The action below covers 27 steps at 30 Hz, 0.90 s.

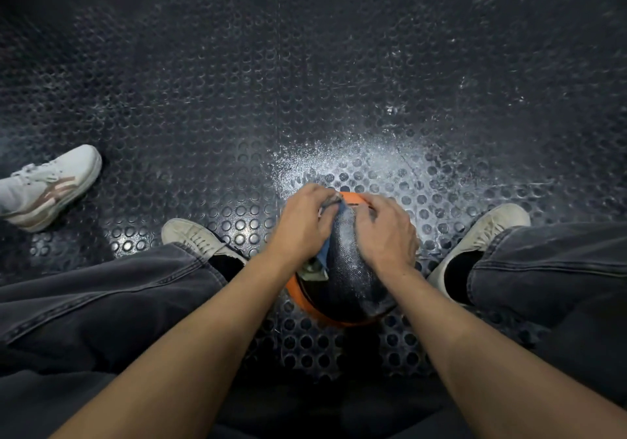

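Observation:
A black ball (353, 275) with orange stripes sits on the studded floor between my feet. Its top glistens wet. My left hand (303, 223) grips a blue-grey cloth (324, 253) against the ball's upper left side. My right hand (385, 231) rests curled over the ball's upper right, its fingertips at the cloth's top edge near an orange stripe. Most of the cloth is hidden under my left hand.
The dark rubber floor (305, 82) has round studs and a whitish wet or dusty patch (356, 160) beyond the ball. My two shoes (200, 238) (485, 231) flank the ball. Another person's white sneaker (47, 187) stands at the left.

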Motion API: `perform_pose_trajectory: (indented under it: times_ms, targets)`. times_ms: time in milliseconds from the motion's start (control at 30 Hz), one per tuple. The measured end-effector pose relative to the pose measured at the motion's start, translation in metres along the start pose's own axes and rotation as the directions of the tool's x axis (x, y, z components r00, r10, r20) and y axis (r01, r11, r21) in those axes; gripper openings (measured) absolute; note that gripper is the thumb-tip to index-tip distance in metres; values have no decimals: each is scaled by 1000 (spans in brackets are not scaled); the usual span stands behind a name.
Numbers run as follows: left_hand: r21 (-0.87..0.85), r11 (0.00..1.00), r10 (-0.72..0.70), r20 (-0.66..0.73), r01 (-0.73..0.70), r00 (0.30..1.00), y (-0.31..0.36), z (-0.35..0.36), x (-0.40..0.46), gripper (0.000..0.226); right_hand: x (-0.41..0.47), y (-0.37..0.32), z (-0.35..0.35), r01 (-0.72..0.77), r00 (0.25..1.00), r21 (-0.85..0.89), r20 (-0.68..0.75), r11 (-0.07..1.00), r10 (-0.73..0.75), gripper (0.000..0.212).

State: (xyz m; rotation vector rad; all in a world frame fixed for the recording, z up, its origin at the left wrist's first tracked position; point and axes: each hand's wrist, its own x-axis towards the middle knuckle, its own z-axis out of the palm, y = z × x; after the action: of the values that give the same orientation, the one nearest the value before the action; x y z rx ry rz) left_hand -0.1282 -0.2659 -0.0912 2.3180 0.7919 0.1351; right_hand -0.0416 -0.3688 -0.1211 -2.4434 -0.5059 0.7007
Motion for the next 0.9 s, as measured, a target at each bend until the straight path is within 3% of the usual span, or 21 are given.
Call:
perform_pose_trajectory:
  times_ms: [67, 233, 433, 500, 600, 733, 833, 900]
  targets:
    - [22, 1000, -8, 48, 7, 999, -2, -4, 0, 20, 3, -2, 1, -24, 1000, -1, 8, 1000, 24, 38]
    - [-6, 984, 177, 59, -177, 982, -21, -20, -44, 25, 12, -2, 5, -62, 998, -5, 20, 998, 63, 43]
    - [37, 999, -9, 119, 5, 993, 5, -5, 15, 15, 10, -3, 4, -19, 1000, -50, 24, 999, 21, 36]
    - [33, 995, 86, 157, -92, 984, -5, -13, 0, 18, 13, -1, -1, -75, 996, -29, 36, 997, 76, 36]
    - [-2, 979, 205, 101, -206, 974, -19, -25, -43, 26, 17, 1, -2, -67, 996, -16, 55, 998, 68, 38]
    - [29, 993, 110, 69, -112, 992, -6, -10, -11, 18, 10, -4, 6, 28, 999, -51, 42, 998, -25, 39]
    - [92, 996, 6, 116, -17, 993, 5, -3, 18, 19, 10, -3, 6, -11, 1000, -30, 16, 999, 12, 35]
    - [73, 994, 64, 160, -77, 985, -4, -12, 6, 19, 14, 0, 3, -63, 998, 9, 16, 998, 63, 31]
